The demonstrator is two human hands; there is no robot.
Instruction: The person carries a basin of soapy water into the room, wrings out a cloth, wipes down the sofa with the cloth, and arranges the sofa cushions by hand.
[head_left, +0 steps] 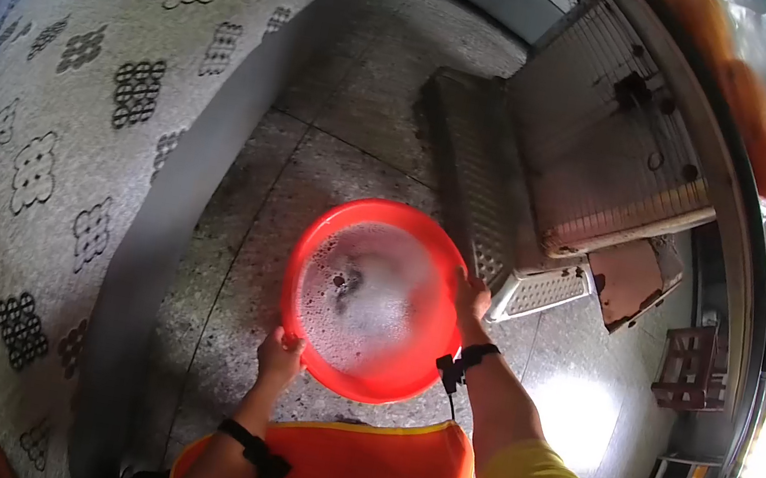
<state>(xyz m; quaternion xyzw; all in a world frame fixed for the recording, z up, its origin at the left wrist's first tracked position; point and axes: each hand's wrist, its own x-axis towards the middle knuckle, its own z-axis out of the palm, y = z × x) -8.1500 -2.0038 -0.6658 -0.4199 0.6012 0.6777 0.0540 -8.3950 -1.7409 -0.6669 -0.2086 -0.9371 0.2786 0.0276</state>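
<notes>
Between my two hands is a round red basin (297,301) with foamy, soapy water (371,298) in it. My left hand (280,356) grips the rim at the near left, its fingers curled over the edge. On the right side, my right hand (471,299) holds the rim, with part of its fingers hidden behind the basin wall. A dark patch shows amid the foam; I cannot tell what it is. Black straps with small devices sit on both my wrists. An orange apron (356,462) with yellow edging covers my lap.
A patterned cloth-covered surface (133,96) runs along the left. Close beyond my right hand stand a perforated plastic rack (541,291) and a wire cage-like frame (611,146). A small brown stool (691,367) is farther right. Speckled tile floor (258,198) lies underneath.
</notes>
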